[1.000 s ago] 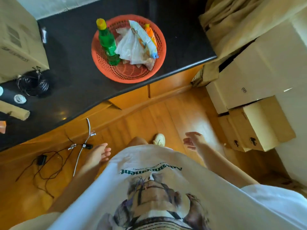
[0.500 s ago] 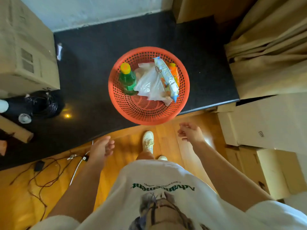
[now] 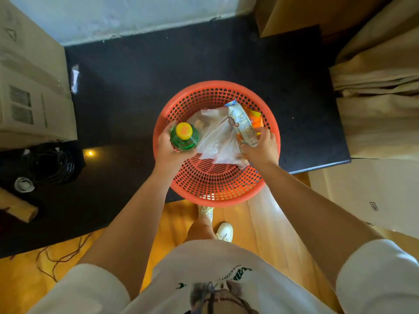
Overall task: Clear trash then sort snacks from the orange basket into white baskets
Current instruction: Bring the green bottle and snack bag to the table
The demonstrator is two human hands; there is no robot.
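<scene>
The orange basket (image 3: 216, 193) sits at the near edge of the dark countertop (image 3: 226, 60), its near rim overhanging the wooden floor (image 3: 267, 223), right in front of the person. Both hands are in it. The left hand (image 3: 169, 152) wraps around the green bottle (image 3: 184, 138), fingers curled on its body below the yellow cap (image 3: 184, 130), and the bottle stands upright at the basket's left side. That looks like a firm grasp, probably to lift the drink clear so the loose stuff beneath can be reached. The right hand (image 3: 259, 147) is closed on the near end of the white snack packet (image 3: 242, 124), which lies slanted across the right side over an orange packet (image 3: 256, 117); whether the fingers also pinch the plastic under it, I can't tell. Between the two hands lies the crumpled clear plastic bag (image 3: 217, 141), touching bottle and packet alike, and that's my guess for the trash to go first.

No white baskets in sight from here. Cardboard boxes (image 3: 34, 91) crowd the left, more cartons (image 3: 376, 196) stand right, and a coil of black cable (image 3: 54, 163) rests on the counter well left of the basket.
</scene>
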